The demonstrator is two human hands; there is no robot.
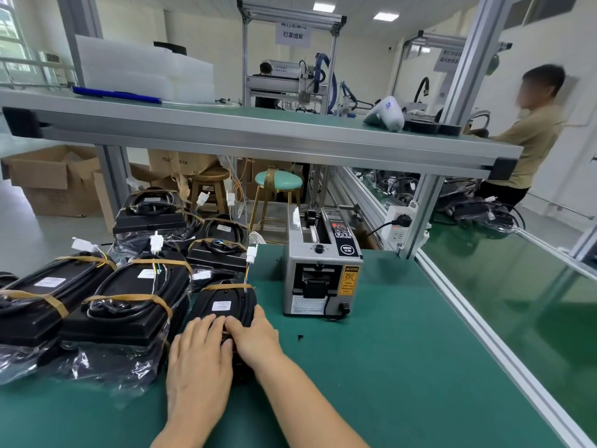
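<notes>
While the left hand point(197, 354) and right hand point(255, 337) are pressing flat, fingers mostly straight, on the black box's point(226, 302) near end on the table point(403, 367), they're likely steadying it for taping. The next move is probably calling for a strip from the tape dispenser point(319, 279) at right.

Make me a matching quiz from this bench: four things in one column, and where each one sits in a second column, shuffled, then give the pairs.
1 nearest black unit
2 tape dispenser
3 mint-seated stool
4 open cardboard box

A floor, far left
B green mat, right of that unit
C under left hand and right hand
D floor, beside wooden stool

Pairs: 1-C, 2-B, 3-D, 4-A
</notes>
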